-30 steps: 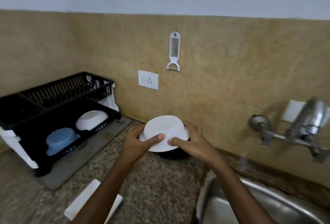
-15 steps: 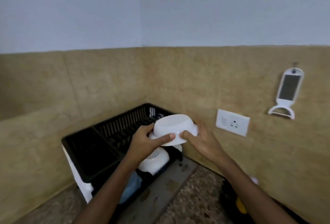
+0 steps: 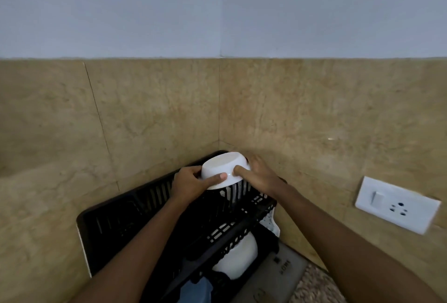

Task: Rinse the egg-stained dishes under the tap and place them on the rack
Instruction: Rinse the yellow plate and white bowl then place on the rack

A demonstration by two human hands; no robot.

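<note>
Head view: both hands clasp an upturned white bowl (image 3: 223, 169) over the far corner of the black rack (image 3: 135, 215) — left hand (image 3: 191, 183) and right hand (image 3: 260, 175) pinching its wall from either side. To seat it well, lower it level, rim first, onto the upper tier, then let go together. Its base faces up and tilts toward the wall; being round, it has no long axis.

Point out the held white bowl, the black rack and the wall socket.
white bowl (image 3: 223, 169), head view, on its side wall.
black rack (image 3: 116, 225), head view, upper tier's slatted wall.
wall socket (image 3: 396, 208), head view, white faceplate.
</note>
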